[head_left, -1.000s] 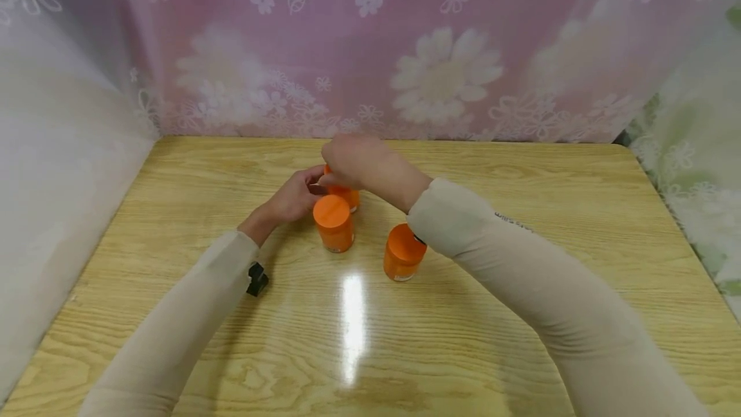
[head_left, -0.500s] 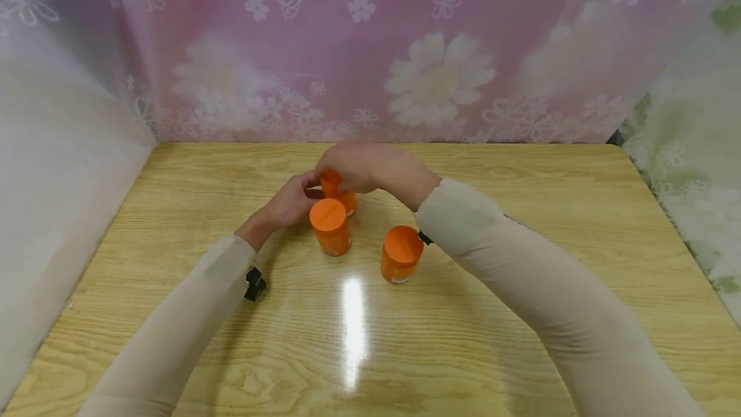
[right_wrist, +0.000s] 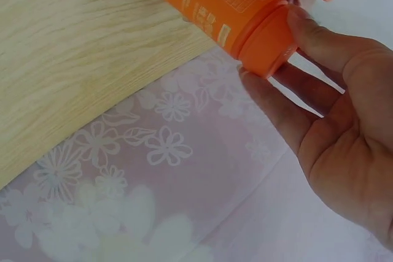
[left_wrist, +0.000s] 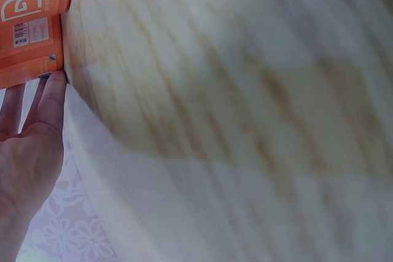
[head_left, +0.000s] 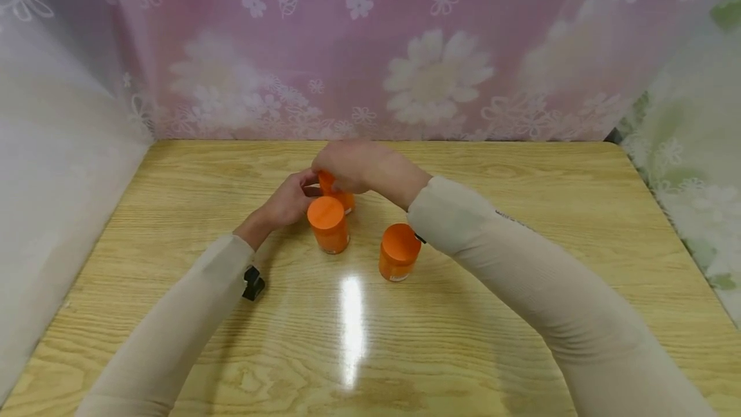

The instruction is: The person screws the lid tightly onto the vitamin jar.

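Observation:
Two orange lidded jars stand close together on the table. My left hand (head_left: 287, 202) holds the body of the far jar (head_left: 346, 201) low down, its fingers partly hidden behind the jars. From above, my right hand (head_left: 359, 163) grips that jar's orange lid (right_wrist: 267, 47) with thumb and fingertips on either side of it. The lid sits on the jar in the right wrist view. The near orange jar (head_left: 329, 227) stands upright in front, partly covering the far one. In the left wrist view, my left hand (left_wrist: 31, 151) touches orange jars bearing a barcode label.
A third orange jar (head_left: 399, 253) stands upright to the right, close to my right sleeve (head_left: 457, 217). The wooden table (head_left: 278, 340) ends at a pink floral curtain (head_left: 324, 50) behind the hands. A black wrist camera (head_left: 253, 283) hangs under the left cuff.
My right hand shifts and turns slightly at the far jar's lid. The left hand stays on the jar. The jars keep their places on the table, while the whole view shifts slightly.

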A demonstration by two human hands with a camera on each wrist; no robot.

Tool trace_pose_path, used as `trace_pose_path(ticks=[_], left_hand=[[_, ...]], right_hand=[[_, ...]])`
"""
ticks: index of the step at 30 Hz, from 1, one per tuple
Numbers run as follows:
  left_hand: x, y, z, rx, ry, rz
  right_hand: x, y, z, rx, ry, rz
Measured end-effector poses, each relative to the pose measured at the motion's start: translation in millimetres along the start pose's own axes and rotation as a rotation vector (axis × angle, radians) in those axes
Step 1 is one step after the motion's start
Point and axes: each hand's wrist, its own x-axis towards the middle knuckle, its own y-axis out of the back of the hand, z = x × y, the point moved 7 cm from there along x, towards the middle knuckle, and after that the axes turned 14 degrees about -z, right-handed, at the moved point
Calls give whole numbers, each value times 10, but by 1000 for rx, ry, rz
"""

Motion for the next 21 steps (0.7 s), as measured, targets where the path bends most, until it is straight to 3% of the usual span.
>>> trace_pose_path(ticks=[21], left_hand=[[4,-28,-3,-6,-59,40]], right_hand=[[-19,7,-1,46,-39,33]])
